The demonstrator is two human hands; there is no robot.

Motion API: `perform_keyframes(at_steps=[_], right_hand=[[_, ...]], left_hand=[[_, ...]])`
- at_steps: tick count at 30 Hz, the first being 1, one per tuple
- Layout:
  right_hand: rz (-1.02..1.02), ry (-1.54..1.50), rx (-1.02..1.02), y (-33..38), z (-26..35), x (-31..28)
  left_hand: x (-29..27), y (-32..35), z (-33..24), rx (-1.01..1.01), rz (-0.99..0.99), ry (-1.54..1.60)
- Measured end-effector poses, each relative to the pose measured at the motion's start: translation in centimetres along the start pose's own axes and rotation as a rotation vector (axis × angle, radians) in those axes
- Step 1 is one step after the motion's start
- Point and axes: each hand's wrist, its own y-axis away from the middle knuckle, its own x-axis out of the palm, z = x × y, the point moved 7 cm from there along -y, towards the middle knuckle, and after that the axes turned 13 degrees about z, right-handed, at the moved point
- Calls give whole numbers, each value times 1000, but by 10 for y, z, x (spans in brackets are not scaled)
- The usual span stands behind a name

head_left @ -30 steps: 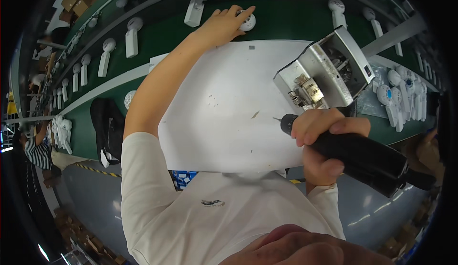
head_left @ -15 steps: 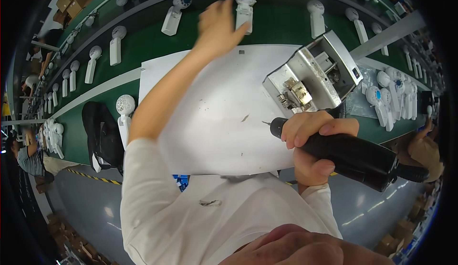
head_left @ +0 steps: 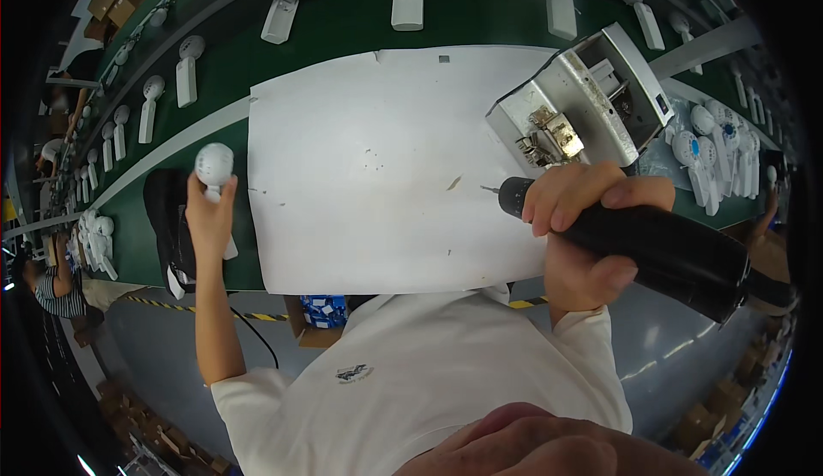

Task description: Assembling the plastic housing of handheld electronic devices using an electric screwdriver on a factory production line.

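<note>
At the left edge of the white sheet (head_left: 386, 184), my left hand (head_left: 208, 223) has thumb and fingers closed around the neck of a white handheld fan (head_left: 214, 164). The fan's round head shows above the fingers, while the hand covers most of its handle. A black electric screwdriver (head_left: 656, 249) lies in my right hand (head_left: 583, 210), fingers wrapped over its front part. Its thin bit points left above the sheet. Just beyond the right hand stands an open metal box-like device (head_left: 591, 107) with a small brassy mechanism.
A green conveyor (head_left: 343, 30) carries several spaced white fans across the far side. A black pouch (head_left: 167, 227) lies beside the left hand. More fans (head_left: 716, 154) are clustered at the right. Below the bench edge sits a carton (head_left: 321, 317) with blue packets.
My left hand has come back from the conveyor to the fan at the left and closed on its neck. Fans on the conveyor have shifted left. My right hand still holds the screwdriver.
</note>
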Motion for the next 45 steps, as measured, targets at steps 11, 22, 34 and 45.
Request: perform_keyframes(at_steps=[11, 22, 34, 45], right_hand=[[1, -147, -135, -7, 11, -10], [105, -50, 47, -1, -48, 2], [130, -119, 86, 5, -79, 8], [19, 307, -8, -19, -3, -28]], left_hand=[[210, 36, -225, 160, 1099, 1520], [239, 31, -212, 138, 1202, 1567], [242, 32, -207, 124, 1222, 1540], [234, 36, -218, 160, 1174, 1511]])
